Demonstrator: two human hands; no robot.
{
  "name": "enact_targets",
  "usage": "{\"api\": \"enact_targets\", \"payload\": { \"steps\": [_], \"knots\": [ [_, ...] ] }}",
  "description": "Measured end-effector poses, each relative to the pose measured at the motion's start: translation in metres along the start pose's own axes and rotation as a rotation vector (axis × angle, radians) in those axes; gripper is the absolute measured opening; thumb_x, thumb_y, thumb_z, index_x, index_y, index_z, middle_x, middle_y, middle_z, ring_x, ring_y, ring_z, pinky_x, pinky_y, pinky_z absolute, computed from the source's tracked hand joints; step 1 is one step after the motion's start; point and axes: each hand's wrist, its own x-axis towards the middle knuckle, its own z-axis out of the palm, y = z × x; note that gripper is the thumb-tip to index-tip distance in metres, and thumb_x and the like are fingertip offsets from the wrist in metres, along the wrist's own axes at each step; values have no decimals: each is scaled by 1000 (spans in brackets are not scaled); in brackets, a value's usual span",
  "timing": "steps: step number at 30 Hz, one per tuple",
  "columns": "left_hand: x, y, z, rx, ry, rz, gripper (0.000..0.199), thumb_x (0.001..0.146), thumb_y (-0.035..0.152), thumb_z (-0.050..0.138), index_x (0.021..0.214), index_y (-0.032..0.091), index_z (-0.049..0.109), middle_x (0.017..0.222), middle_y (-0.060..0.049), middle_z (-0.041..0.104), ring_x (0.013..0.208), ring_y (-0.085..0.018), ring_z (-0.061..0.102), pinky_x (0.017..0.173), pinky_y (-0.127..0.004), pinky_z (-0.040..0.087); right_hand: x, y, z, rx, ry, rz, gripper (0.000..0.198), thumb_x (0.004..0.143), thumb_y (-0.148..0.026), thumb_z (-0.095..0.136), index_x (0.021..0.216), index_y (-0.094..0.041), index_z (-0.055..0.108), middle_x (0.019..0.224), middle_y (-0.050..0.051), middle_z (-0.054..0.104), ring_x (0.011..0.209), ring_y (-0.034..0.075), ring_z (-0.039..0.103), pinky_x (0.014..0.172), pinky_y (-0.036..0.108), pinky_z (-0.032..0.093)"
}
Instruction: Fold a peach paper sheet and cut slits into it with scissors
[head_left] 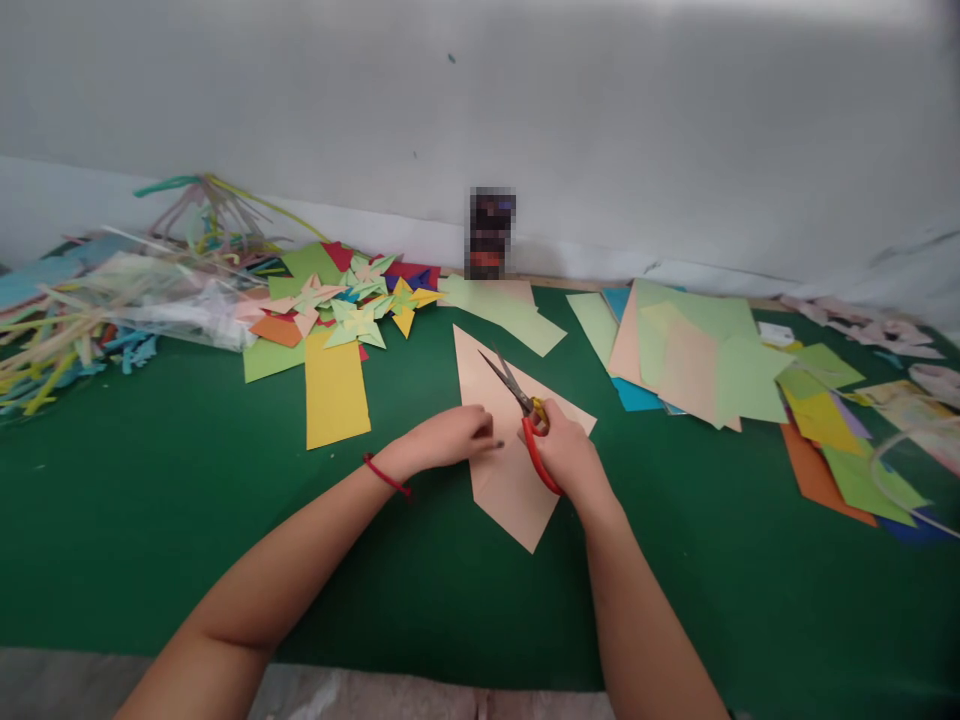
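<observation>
Just beneath both hands lies the peach sheet (510, 485), flat on the green table (420, 580), reaching beyond the fingers on the far side and back toward the wearer on the near side. The right hand (568, 445) is closed around the handles of the scissors (527, 403), whose blades stand slightly parted. The left hand (457, 436) has curled fingers over the sheet's left part; whether they pinch it I cannot tell. For a clean cut, I'd steady the paper with the left fingers clear of the blades and feed an edge deep between them. The scissors point away from the right hand, forward and leftward, their long axis slanting that way; the sheet's runs from its far-left corner to its near point.
</observation>
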Motion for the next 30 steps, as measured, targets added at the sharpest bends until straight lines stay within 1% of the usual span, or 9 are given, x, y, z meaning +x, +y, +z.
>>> {"api": "enact_targets", "payload": {
  "steps": [2, 4, 8, 11, 13, 17, 22, 27, 30],
  "knots": [
    [4, -8, -1, -51, 187, -88, 23, 83, 37, 48, 86, 16, 57, 96, -9, 58, 87, -21, 55, 78, -34, 42, -1, 0, 0, -2, 0, -4, 20, 83, -42, 43, 89, -24, 50, 74, 4, 60, 66, 21, 56, 52, 25, 33],
    [8, -14, -5, -133, 359, -190, 26, 87, 30, 40, 106, 14, 49, 118, -15, 50, 107, -23, 49, 88, -36, 41, -1, 0, -1, 1, 2, -7, 21, 84, -42, 42, 91, -24, 51, 76, 5, 61, 67, 21, 56, 52, 25, 33],
    [10, -16, -9, -366, 430, -311, 42, 87, 25, 40, 127, 13, 33, 136, -19, 38, 117, -21, 48, 81, -28, 49, -2, -1, -1, 4, 0, -6, 24, 84, -42, 41, 94, -23, 51, 76, 5, 61, 66, 22, 57, 51, 25, 33],
    [9, -11, -10, -500, 378, -333, 49, 87, 27, 44, 131, 12, 30, 132, -20, 44, 110, -19, 54, 79, -25, 52, -1, 0, -1, 2, -1, -2, 26, 84, -43, 41, 97, -23, 52, 77, 6, 61, 68, 22, 58, 52, 25, 33],
    [8, -10, -9, -559, 294, -341, 47, 86, 27, 47, 128, 8, 35, 121, -19, 55, 100, -17, 60, 78, -26, 53, -1, 0, 0, -1, 4, 0, 27, 84, -44, 41, 97, -23, 51, 78, 7, 62, 69, 23, 58, 52, 26, 34],
    [8, -13, -12, -600, 73, -365, 32, 81, 31, 56, 103, 8, 56, 93, -13, 67, 79, -16, 66, 71, -27, 54, -2, 1, 0, 10, 7, -3, 27, 84, -46, 40, 94, -23, 50, 78, 7, 62, 69, 23, 59, 53, 26, 35],
    [14, -17, -23, -562, -161, -400, 29, 72, 36, 65, 84, 10, 62, 76, -11, 69, 65, -18, 67, 52, -23, 50, -4, 3, 2, 70, 10, -13, 25, 82, -46, 44, 93, -24, 51, 78, 5, 62, 70, 22, 59, 56, 27, 36],
    [24, -14, -34, -494, -202, -396, 19, 66, 25, 70, 70, 9, 60, 64, -8, 67, 58, -19, 67, 52, -25, 51, -3, 9, 3, 296, 146, -37, 33, 82, -54, 43, 85, -22, 51, 79, 5, 63, 70, 21, 59, 57, 27, 37],
    [29, -9, -39, -465, -90, -366, 14, 73, 21, 64, 67, 10, 57, 54, -7, 64, 55, -19, 66, 55, -29, 54, 0, 14, 2, 503, 302, -37, 37, 80, -57, 46, 82, -20, 50, 77, 6, 64, 67, 19, 58, 57, 27, 39]
  ]
}}
